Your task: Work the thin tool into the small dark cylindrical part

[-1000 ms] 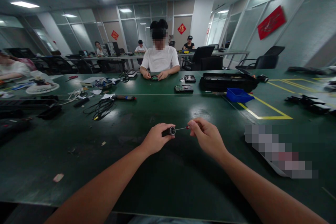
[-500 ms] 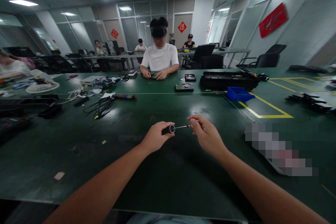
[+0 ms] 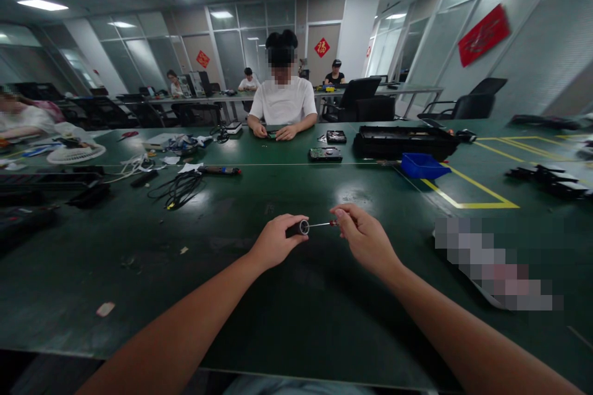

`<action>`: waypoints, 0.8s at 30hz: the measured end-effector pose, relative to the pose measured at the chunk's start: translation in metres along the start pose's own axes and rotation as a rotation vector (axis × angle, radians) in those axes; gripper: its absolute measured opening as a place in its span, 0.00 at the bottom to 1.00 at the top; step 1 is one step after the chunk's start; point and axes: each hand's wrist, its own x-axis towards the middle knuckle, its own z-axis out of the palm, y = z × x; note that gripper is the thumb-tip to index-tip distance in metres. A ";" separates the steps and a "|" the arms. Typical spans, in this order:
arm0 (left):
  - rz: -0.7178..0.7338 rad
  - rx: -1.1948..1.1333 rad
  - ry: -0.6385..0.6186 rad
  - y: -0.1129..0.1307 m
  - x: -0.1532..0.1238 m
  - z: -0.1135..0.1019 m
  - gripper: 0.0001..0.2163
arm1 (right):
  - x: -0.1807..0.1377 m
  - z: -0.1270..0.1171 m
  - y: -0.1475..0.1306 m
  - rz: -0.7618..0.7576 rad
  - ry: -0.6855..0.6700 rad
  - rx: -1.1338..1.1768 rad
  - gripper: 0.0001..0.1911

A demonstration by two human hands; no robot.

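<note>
My left hand [image 3: 274,243] is closed around a short black cylindrical part [image 3: 293,230]. A pale ring shows at the end of this part that faces right. In my right hand [image 3: 364,237] is a thin screwdriver [image 3: 322,224], its red handle end pinched between the fingers and most of the handle hidden. The metal shaft runs left, with its tip at the ringed end of the black part. Whether the tip sits inside the ring or only touches it I cannot tell. Both hands are above the green table [image 3: 259,321].
Across the table a person in a white shirt [image 3: 283,102] handles a small part. Hard drives [image 3: 325,154], a long black housing [image 3: 403,142] and a blue bin [image 3: 424,165] lie beyond my hands. Black cables [image 3: 178,188] lie left, a blurred-out pale object [image 3: 491,265] right.
Both hands keep the same hold, with the screwdriver tip still at the ringed end. The whole view has shifted very slightly.
</note>
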 end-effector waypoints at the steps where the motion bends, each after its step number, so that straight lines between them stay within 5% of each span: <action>1: -0.001 -0.001 0.000 0.000 0.000 0.000 0.17 | 0.000 0.000 0.001 -0.001 0.003 0.002 0.19; 17: -0.013 0.011 -0.008 0.001 0.001 0.000 0.17 | -0.002 0.000 0.003 -0.001 -0.026 0.191 0.12; 24: 0.002 0.017 -0.001 0.000 0.002 0.002 0.18 | 0.004 0.009 0.008 0.047 0.087 0.532 0.10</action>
